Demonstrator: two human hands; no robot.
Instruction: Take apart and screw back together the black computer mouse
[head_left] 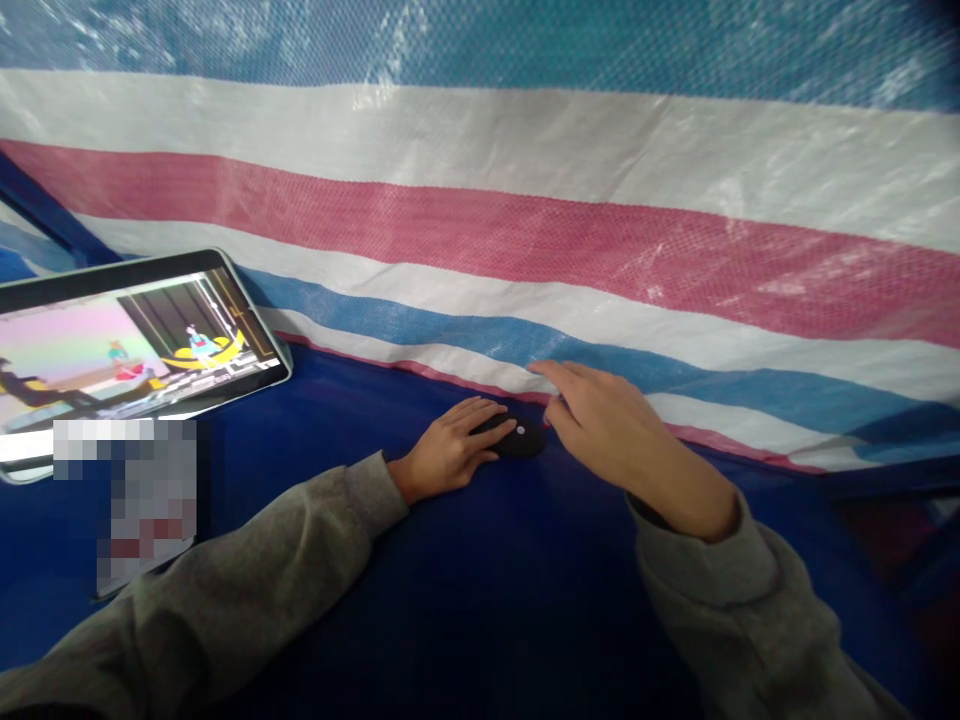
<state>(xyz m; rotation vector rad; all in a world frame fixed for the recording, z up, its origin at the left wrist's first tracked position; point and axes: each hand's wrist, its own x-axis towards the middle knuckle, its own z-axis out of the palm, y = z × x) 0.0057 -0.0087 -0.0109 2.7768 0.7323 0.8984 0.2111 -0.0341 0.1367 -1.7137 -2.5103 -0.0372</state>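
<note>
Mouse [516,438], small, black and marked with one pale dot, lies on a dark blue cloth [480,590] just below the centre of the view. The left hand [450,455] rests flat at its nine o'clock, fingers draped loosely over the near end, touching rather than gripping. At its three o'clock the right hand [611,430] hovers with fingers extended and unclenched, fingertips just beside the mouse, holding nothing. Behind both, at twelve o'clock, a striped tarp [525,230] in white, red and blue rises like a wall. Out at nine o'clock a tablet [135,345] leans back, a cartoon playing on its screen, with a blurred patch below it.

The likely trouble: with so light a hold, a nudge from the right fingertips could slide the mouse on the slick cloth toward the fold where cloth meets tarp. A grey sleeve [247,590] dragging leftward might also bump the tablet.
</note>
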